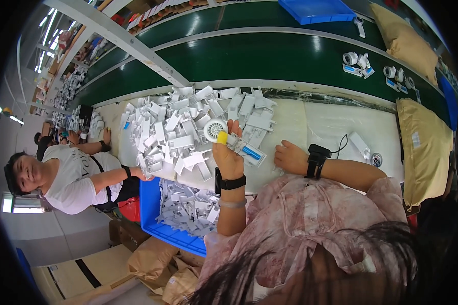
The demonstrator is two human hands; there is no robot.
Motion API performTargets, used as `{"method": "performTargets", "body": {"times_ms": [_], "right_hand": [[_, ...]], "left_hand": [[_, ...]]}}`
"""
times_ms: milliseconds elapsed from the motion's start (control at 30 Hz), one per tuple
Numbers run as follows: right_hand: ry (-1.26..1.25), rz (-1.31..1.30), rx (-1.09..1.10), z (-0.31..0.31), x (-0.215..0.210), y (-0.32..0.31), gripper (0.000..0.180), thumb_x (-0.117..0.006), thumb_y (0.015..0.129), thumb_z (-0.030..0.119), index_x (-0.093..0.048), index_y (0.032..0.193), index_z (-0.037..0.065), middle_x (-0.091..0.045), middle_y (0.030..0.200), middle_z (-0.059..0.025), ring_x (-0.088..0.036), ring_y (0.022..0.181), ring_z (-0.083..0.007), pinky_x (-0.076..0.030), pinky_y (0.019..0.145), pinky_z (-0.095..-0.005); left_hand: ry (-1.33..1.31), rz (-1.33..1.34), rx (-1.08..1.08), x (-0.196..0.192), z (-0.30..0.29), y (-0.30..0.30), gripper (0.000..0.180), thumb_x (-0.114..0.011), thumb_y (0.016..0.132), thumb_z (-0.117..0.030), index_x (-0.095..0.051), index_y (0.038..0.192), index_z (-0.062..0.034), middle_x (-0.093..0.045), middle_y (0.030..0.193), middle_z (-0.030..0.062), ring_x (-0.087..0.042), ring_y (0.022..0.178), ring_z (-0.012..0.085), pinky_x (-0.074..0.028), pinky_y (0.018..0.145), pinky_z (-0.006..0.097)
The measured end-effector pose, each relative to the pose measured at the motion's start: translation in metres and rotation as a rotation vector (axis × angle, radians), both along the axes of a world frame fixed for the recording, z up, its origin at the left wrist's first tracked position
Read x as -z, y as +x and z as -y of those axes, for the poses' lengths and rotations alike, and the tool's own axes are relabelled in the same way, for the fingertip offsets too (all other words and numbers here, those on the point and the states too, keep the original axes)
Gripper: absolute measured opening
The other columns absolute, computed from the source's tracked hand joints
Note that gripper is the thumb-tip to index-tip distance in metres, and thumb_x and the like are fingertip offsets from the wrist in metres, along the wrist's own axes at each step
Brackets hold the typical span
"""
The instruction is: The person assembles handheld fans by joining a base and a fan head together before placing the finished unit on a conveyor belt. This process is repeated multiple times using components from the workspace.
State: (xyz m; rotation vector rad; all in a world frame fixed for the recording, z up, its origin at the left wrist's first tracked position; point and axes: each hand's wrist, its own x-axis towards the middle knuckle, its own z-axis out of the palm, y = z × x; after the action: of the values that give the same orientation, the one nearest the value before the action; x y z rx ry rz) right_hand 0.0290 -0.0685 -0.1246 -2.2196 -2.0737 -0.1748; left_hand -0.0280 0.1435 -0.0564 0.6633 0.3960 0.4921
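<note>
My left hand [229, 157], with a yellow finger cot on one fingertip and a black band on the wrist, is raised over the white table [331, 127]. It holds a round white grille part [215, 129] and touches a white plastic piece with a blue insert [250, 152]. Just behind it lies a large pile of white plastic parts [178, 127]. My right hand [290, 157], also with a black wristband, rests on the table to the right with its fingers curled. I see nothing in it.
A blue bin [150, 203] with several white parts sits below the table edge. A green conveyor belt [269, 56] carries assembled white devices [356, 63]. Tan sacks [425, 147] stand at the right. A co-worker in a white shirt [71, 178] reaches in from the left.
</note>
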Motion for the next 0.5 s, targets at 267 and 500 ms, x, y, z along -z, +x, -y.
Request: {"method": "performTargets", "body": {"times_ms": [267, 500], "right_hand": [[-0.161, -0.891, 0.618, 0.027, -0.042, 0.014, 0.019, -0.063, 0.08, 0.011, -0.051, 0.092, 0.003, -0.061, 0.083, -0.0091, -0.063, 0.083, -0.0235, -0.048, 0.071, -0.0376], [0.474, -1.196, 0.58, 0.006, -0.075, 0.0, 0.038, -0.074, 0.079, 0.015, -0.05, 0.106, 0.003, -0.061, 0.087, -0.0101, -0.059, 0.079, -0.0178, -0.048, 0.07, -0.0302]], "left_hand": [[-0.076, 0.002, 0.002, 0.014, 0.008, 0.013, 0.042, -0.055, 0.094, -0.015, -0.041, 0.132, -0.0017, -0.054, 0.124, 0.0169, -0.058, 0.114, 0.0301, -0.047, 0.098, 0.039], [0.071, -0.037, -0.003, 0.001, 0.039, 0.026, 0.039, -0.055, 0.093, -0.011, -0.043, 0.128, -0.0003, -0.055, 0.121, 0.0155, -0.06, 0.11, 0.0285, -0.049, 0.093, 0.037]]}}
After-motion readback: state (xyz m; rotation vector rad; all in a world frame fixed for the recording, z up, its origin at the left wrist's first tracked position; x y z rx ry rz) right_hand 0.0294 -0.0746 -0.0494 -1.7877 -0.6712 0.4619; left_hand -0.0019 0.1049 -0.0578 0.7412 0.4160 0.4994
